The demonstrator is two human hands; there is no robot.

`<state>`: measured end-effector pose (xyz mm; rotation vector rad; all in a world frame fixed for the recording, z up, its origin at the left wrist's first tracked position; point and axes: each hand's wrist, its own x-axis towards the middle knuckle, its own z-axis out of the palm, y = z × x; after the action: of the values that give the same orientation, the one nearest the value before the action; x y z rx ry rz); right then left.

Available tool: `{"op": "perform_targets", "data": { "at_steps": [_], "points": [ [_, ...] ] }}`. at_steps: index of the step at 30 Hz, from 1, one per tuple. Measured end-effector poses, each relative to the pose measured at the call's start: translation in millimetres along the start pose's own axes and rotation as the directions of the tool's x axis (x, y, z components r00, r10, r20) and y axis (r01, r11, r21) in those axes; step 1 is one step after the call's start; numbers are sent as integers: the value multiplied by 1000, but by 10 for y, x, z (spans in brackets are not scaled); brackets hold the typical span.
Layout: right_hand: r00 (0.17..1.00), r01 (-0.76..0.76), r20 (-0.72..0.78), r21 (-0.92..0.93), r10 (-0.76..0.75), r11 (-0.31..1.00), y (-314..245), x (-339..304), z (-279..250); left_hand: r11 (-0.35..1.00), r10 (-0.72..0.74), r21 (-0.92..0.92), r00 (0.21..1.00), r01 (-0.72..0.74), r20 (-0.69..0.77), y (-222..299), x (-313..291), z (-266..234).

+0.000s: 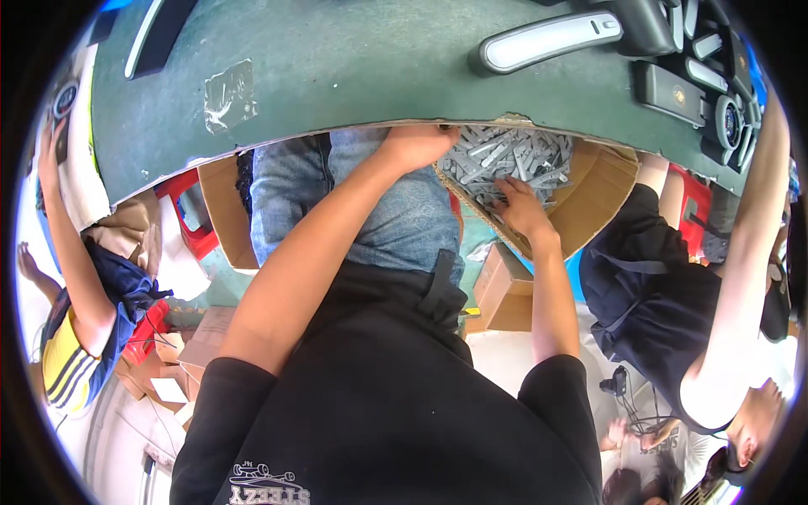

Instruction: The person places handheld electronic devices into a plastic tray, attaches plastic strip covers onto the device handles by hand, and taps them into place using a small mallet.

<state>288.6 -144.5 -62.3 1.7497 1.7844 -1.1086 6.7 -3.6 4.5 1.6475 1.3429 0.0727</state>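
A cardboard box (608, 181) full of long, thin grey plastic pieces (492, 156) stands under the table's front edge, just right of my lap. Into it reaches my right hand (522, 208), fingers apart and tips touching the pieces, with nothing seen gripped. My left hand (419, 147) is closed near the box's left corner, right below the table edge. A small dark spot shows at its fingertips, and what it grips is hidden.
On the green table (353, 67) lies a grey-and-black handle-shaped part (551, 42); several dark device parts (673, 93) crowd its right end. Another open carton (225, 210) stands left of my legs, a smaller one (505, 290) below right. Co-workers sit on both sides.
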Motion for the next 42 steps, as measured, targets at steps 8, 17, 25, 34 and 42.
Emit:
{"op": "perform_targets", "data": {
  "at_steps": [8,17,25,34,42],
  "points": [
    [999,-30,23,-44,31,999,-97,-68,24,995,31,-98,998,-35,-48,-86,7,73],
    [999,-33,23,-11,33,999,-116,-166,47,996,-14,-87,999,11,-35,-2,-28,-1],
    [999,-42,29,22,42,999,-184,-215,-15,993,-55,-100,998,56,16,79,-59,-83],
    [1000,-22,-11,29,22,999,-220,-250,-33,993,-65,-97,998,68,25,73,-66,-81],
    [1000,9,24,-5,-9,1000,-187,-189,-45,993,-37,-109,999,38,6,24,-42,-31]
  ]
}}
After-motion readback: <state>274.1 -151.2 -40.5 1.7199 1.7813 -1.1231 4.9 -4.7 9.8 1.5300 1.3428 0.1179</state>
